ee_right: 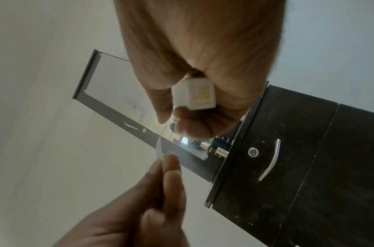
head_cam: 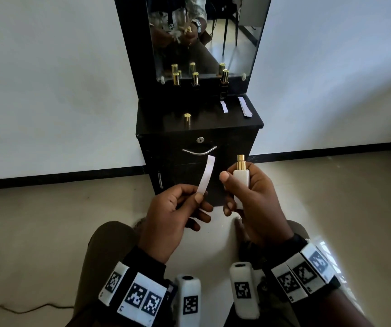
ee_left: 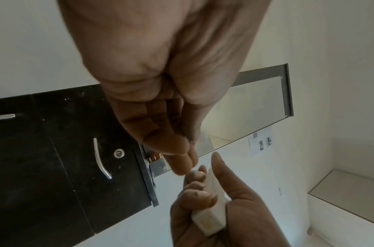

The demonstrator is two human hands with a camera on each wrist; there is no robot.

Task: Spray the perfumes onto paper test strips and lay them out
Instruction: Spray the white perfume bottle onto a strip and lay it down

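Left hand (head_cam: 173, 213) pinching white paper test strip (head_cam: 41, 176) by its lower end, strip upright; right hand (head_cam: 253, 199) wrapped round uncapped white perfume bottle (head_cam: 241, 179), gold nozzle up, just beside strip. Beyond, on black cabinet (head_cam: 201, 128): loose gold cap (head_cam: 187, 118), two laid-out strips (head_cam: 224, 106), gold-capped bottles (head_cam: 176, 78) before mirror (head_cam: 237, 43).

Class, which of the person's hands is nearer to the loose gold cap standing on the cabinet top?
Neither clearly. The gold cap stands beyond both: left hand below it, right hand lower right.
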